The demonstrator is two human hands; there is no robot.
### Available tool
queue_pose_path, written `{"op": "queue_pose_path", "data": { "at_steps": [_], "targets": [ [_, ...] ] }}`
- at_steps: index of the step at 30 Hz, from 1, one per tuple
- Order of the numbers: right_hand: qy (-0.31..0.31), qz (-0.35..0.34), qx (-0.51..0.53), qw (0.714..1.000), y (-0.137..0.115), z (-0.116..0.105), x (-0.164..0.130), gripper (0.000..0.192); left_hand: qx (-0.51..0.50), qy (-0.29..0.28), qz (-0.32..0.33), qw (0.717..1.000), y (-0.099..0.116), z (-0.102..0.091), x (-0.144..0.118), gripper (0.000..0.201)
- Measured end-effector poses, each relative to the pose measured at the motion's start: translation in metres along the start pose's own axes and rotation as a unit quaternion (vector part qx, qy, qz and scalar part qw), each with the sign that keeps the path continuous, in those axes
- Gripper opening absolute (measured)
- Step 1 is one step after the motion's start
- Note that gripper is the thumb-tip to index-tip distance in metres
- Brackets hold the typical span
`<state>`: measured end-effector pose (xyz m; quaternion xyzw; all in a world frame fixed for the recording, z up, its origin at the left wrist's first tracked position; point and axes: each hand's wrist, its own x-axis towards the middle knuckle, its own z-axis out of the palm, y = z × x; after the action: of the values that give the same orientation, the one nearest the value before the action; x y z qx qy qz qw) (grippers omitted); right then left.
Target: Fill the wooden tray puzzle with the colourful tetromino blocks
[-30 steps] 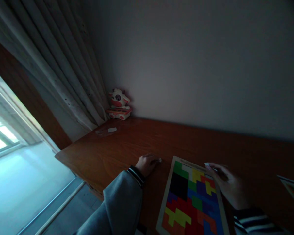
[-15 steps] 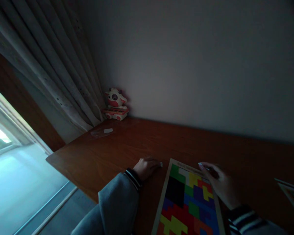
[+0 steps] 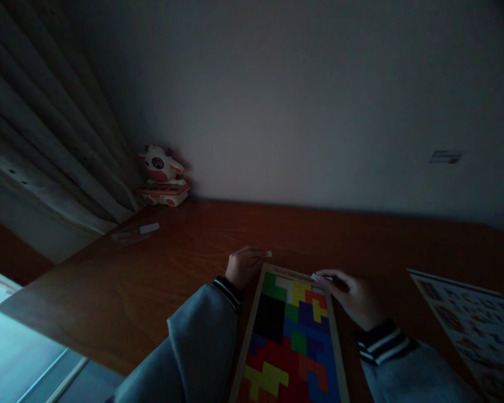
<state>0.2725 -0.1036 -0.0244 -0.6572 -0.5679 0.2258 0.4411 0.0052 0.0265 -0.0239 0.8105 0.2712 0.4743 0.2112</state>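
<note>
A wooden block-puzzle board (image 3: 288, 272) lies on the desk, its frame filled with colourful angular pieces. A large dark patch (image 3: 269, 318) shows at its left; I cannot tell whether it is a piece or a gap. By the far left corner of the board, my left hand (image 3: 244, 266) is closed, pinching a small white piece (image 3: 269, 254). My right hand (image 3: 353, 295) pinches another small white piece (image 3: 315, 277) at the far right part of the frame. Fingers partly cover both pieces, so their shapes are unclear.
A cow-shaped toy keyboard (image 3: 163, 182) stands at the back left, near the curtain (image 3: 46, 140). In front of it lies a clear wrapper with a white slip (image 3: 149, 228). To the right is a printed sheet (image 3: 474, 324). The wooden desk (image 3: 185, 268) ends against the wall.
The view has turned right, bringing more of the printed sheet in. My left hand has moved farther away, up to the board's far left corner. My right hand stays near the far right corner.
</note>
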Motion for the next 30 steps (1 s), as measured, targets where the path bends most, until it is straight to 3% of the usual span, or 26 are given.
{"op": "queue_pose_path", "data": {
  "at_steps": [4,9,19,25,30],
  "targets": [
    [-0.043,-0.003,-0.047,0.998,0.002,-0.010,-0.001,0.032,-0.015,-0.062,0.038,0.997,0.007,0.014,0.003,0.016],
    [-0.100,-0.044,-0.090,0.990,0.003,-0.009,-0.001,0.029,-0.002,-0.137,0.084,0.987,0.014,0.014,-0.003,0.018],
    [-0.097,-0.068,-0.093,0.989,0.002,-0.008,-0.001,0.032,0.008,-0.161,0.101,0.982,0.016,0.015,-0.003,0.018],
    [-0.006,-0.029,-0.027,0.999,0.003,-0.008,-0.001,0.035,0.005,-0.152,0.094,0.984,0.015,0.016,-0.003,0.018],
    [-0.012,-0.020,-0.032,0.999,0.005,-0.009,0.000,0.038,0.004,-0.156,0.091,0.984,0.015,0.016,-0.003,0.017]
  ]
}}
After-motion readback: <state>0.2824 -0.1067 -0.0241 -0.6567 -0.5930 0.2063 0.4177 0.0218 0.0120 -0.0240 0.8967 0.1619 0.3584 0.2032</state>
